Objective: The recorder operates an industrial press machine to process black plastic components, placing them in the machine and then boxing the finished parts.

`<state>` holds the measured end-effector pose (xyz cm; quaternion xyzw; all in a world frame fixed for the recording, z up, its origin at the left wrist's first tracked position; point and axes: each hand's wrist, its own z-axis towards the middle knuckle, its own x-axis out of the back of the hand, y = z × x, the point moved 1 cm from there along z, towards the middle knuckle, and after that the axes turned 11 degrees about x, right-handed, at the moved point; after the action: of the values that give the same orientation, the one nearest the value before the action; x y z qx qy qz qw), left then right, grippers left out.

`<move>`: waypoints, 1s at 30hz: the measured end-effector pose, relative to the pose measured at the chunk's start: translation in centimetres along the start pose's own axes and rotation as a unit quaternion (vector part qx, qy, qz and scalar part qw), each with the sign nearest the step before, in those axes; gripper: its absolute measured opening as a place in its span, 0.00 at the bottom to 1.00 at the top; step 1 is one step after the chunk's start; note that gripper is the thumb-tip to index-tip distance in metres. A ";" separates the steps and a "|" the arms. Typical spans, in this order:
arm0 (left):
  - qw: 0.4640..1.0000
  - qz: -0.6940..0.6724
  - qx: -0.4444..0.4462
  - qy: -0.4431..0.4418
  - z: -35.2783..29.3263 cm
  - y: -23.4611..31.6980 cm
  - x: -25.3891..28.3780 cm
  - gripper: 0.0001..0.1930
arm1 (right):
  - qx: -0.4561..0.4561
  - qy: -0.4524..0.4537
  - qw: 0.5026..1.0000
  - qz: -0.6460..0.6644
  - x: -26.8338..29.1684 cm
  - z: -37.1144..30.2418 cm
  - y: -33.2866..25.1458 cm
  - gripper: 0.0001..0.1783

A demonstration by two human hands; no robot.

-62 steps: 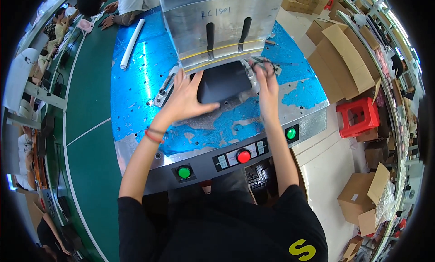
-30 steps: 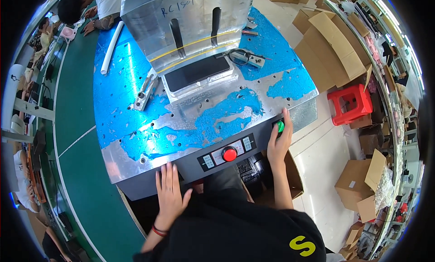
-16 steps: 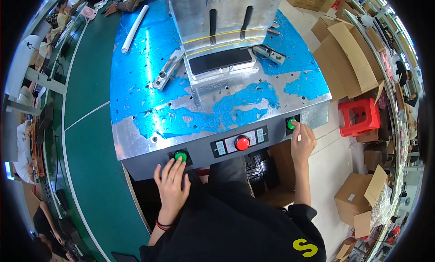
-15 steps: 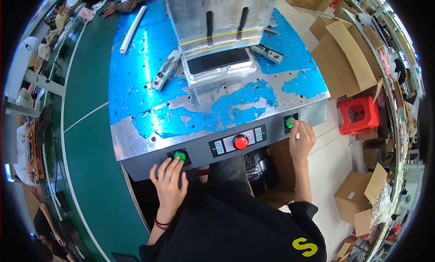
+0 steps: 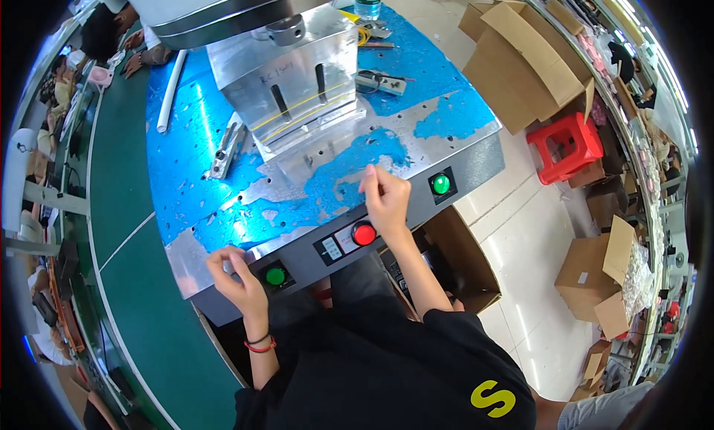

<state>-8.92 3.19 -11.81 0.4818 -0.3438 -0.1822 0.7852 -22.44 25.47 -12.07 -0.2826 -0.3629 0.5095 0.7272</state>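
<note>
My left hand [image 5: 241, 287] is just left of the left green button [image 5: 275, 275], off it. Its fingers are loosely bent and apart, with nothing in them. Above the front edge, near the red button [image 5: 363, 234], my right hand [image 5: 388, 204] is raised. Its fingers are curled in, with no held thing showing. The right green button [image 5: 441, 184] stands free of it. Ahead, the metal press block [image 5: 286, 80] is down on its base [image 5: 316, 149]. Whatever lies beneath the block is hidden.
On the blue-filmed metal table [image 5: 335, 178] lie a white tube [image 5: 172, 91], a metal clamp bar [image 5: 225, 151] and a grey controller box [image 5: 381, 82]. A water bottle [image 5: 368, 0] stands behind. Right are a red stool [image 5: 565, 147] and cardboard boxes [image 5: 520, 65]. Another person's hand [image 5: 134, 64] rests far left.
Both hands have left the green buttons; the right has swung inward toward the middle. The block has come down over the black slab that showed below it. My view has shifted.
</note>
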 end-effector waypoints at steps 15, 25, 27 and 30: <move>0.982 -0.160 0.097 -0.013 4.8 -3.5 1.9 0.02 | -0.002 -0.148 0.982 -0.118 0.1 2.0 -0.2 0.20; 0.970 -0.166 0.157 -0.085 4.1 -2.8 4.0 0.03 | 0.021 -0.260 0.965 -0.032 2.4 -0.2 -0.5 0.23; 0.977 -0.072 0.152 -0.130 2.2 -1.4 6.1 0.07 | 0.061 -0.449 0.887 -0.088 3.6 -1.6 -2.8 0.26; 0.856 0.421 0.141 -0.264 -2.3 2.8 10.4 0.20 | -0.033 -0.745 0.614 -0.256 5.8 -6.6 -2.4 0.41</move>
<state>-0.10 -0.50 -6.26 0.3305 -0.7298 0.0959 0.5907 -14.47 29.90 -12.62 0.2751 -0.8544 0.3252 0.2975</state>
